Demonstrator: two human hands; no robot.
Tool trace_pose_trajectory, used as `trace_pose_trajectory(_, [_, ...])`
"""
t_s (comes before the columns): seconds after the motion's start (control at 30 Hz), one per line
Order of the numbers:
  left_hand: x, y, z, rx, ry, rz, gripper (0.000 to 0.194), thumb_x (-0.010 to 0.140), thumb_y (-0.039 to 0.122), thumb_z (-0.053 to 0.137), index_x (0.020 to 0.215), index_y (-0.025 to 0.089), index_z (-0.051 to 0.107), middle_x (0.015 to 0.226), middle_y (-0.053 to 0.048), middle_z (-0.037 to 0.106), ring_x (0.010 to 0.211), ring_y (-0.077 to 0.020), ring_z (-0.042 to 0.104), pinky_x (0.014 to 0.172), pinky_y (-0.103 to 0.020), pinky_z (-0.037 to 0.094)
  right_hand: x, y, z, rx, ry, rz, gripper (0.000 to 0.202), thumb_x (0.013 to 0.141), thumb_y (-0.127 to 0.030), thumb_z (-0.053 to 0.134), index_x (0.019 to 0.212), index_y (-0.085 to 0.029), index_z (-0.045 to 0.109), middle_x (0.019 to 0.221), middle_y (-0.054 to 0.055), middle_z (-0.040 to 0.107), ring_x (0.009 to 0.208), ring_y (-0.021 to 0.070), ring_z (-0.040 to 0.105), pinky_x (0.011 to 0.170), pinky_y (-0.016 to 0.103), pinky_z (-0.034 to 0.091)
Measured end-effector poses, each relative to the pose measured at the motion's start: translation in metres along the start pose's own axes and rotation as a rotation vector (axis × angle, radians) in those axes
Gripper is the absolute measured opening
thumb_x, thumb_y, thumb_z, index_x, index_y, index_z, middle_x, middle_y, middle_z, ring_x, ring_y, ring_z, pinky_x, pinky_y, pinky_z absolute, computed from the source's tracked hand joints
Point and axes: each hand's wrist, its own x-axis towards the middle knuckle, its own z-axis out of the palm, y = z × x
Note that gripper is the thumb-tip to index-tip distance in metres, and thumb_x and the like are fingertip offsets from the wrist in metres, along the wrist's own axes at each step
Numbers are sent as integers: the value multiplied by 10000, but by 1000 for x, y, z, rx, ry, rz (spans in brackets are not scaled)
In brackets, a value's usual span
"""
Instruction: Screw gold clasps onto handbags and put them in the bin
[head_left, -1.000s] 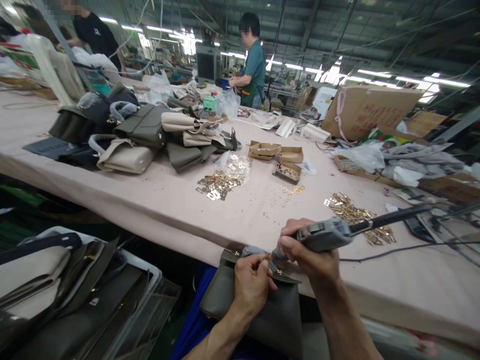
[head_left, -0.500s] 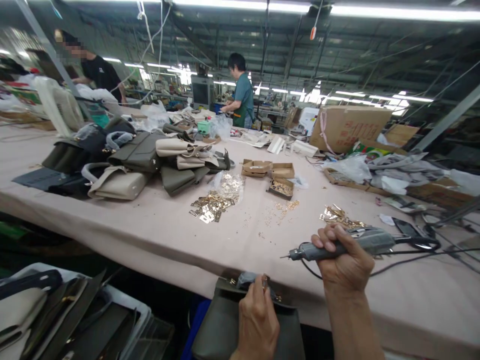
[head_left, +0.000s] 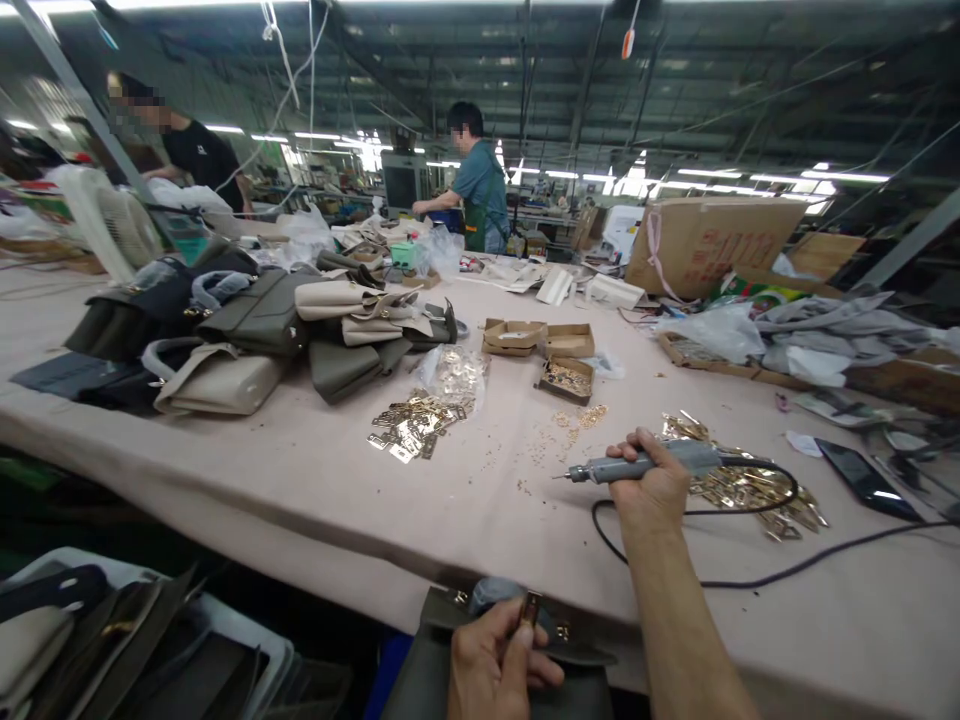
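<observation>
Two bare hands are at work at the near edge of a long pink-covered table (head_left: pixel 315 470). At about six o'clock the left hand (head_left: pixel 491 665) is curled over the top of a dark olive handbag (head_left: pixel 442 670) that hangs just below the table edge; its fingers pinch a small brass-coloured metal fitting (head_left: pixel 529 607) that stands up at the bag's top edge. At about four o'clock the right hand (head_left: pixel 649 485) lies on the table with its fingers wrapped shut around a grey electric screwdriver (head_left: pixel 645 464), which lies nearly flat with its thin bit pointing toward nine o'clock, well apart from the bag. A black cable (head_left: pixel 750 580) loops from the tool's rear and runs off toward three o'clock.

Just beyond the right hand, toward two o'clock, lies a heap of gold metal clasps (head_left: pixel 757 490). Another pile of gold plates (head_left: pixel 409 430) lies near the middle of the table at about eleven o'clock, with a clear plastic bag (head_left: pixel 456 372) of fittings just behind it. Small open cardboard boxes (head_left: pixel 544 345) sit at twelve o'clock. Toward ten o'clock a pile of finished handbags (head_left: pixel 255 320), olive, cream and dark, rests on the table. A black phone (head_left: pixel 862 480) lies at three o'clock. Far off, a person in a green apron (head_left: pixel 476 195) stands at the table's far end, and a person in a black shirt (head_left: pixel 191 160) stands at the upper left.
</observation>
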Motion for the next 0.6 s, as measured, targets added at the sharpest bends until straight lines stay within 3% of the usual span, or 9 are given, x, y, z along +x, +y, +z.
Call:
trace_pose_trajectory(0.1, [4,1,2,-70,9,-81,648,780,757,705,859,115,754,764,-107,726,554,-212,745,516,-236,585,13,16,-1,-14,33,35,228,710,-122,727,783,-166,516,721,-60,490,532,56,437,555,211,507])
trace_pose_trajectory(0.37, [12,-10,3,-104,19,-92,592,781,698,737,877,115,750,767,-95,719,472,-171,707,458,-198,527,38,53,3,-79,86,100,286,755,-167,735,782,-198,452,681,-78,498,486,67,465,535,236,529])
trace_pose_trajectory(0.6, [13,-11,4,-116,36,-110,545,783,660,747,868,121,741,745,-92,717,459,-176,707,428,-179,497,39,74,5,-93,147,91,311,723,-184,763,784,-199,459,675,-72,523,480,67,468,505,220,526])
